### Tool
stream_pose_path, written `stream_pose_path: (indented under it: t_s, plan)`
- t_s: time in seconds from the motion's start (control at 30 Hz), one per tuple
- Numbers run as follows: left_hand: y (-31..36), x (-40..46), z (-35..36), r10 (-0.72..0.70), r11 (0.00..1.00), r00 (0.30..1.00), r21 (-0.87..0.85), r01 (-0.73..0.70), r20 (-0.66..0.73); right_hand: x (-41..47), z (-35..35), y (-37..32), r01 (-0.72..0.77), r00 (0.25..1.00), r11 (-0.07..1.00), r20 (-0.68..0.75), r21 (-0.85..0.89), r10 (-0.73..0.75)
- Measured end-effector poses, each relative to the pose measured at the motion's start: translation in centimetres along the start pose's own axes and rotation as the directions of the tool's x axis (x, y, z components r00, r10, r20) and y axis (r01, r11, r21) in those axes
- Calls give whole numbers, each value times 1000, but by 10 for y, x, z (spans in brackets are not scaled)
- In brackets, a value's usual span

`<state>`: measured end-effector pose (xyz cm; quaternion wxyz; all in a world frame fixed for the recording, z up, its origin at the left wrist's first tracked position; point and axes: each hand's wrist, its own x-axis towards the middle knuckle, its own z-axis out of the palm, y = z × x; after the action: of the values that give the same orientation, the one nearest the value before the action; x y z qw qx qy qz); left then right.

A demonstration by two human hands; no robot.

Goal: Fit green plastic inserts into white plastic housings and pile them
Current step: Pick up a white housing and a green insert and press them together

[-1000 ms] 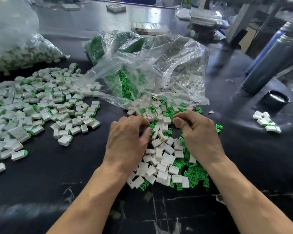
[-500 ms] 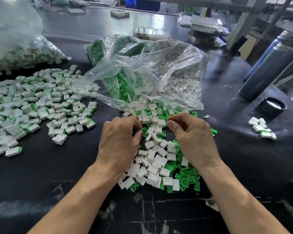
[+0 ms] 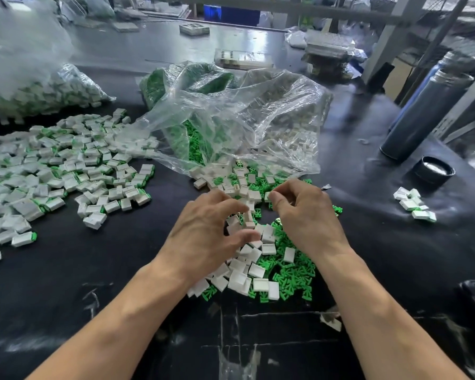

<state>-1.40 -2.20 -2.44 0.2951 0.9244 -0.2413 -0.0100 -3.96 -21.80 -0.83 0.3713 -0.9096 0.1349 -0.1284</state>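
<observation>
Inserts (image 3: 285, 275) and housings (image 3: 244, 259) were recorded mixed in one loose heap on the black table (image 3: 66, 283), spilling from the mouth of a clear bag (image 3: 244, 119).

Head view: the left hand (image 3: 203, 239) was held low over the heap, fingers curled and spread, apparently touching a housing at the fingertips; a firm grip could not be confirmed. The right hand (image 3: 305, 212) was seen with thumb and forefinger drawn together as if pinching a small part, but what was held could not be told. A finished pile (image 3: 52, 171) was noted well apart to the left, and a small group (image 3: 413, 202) to the right, near a black cap (image 3: 433, 170).

Judgement: for a good fit, the housing's open end should be turned toward the insert, the two aligned squarely, then pressed fully home.

Counts: two hands, one cap, three bags in all; loose parts and finished pieces were too many and too overlapped to be counted.
</observation>
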Motion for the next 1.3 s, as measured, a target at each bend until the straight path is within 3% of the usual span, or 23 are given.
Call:
stream_pose_path:
  t_s: [0.43,0.87,1.07,1.3]
  plan:
    - [0,-3,-4,-47,997,998,-68,44,-51,-3,4,-2,40,998,999,54,34,-41]
    - [2,-4,-5,44,997,991,-55,-51,-125,-6,5,-3,85,994,992,64,93,-91]
    - [3,1,-3,146,980,985,151,-131,-89,-8,6,-4,91,993,990,71,107,-99]
    - [-1,3,4,44,998,992,-39,-49,-119,-8,9,-6,87,991,976,79,199,-105]
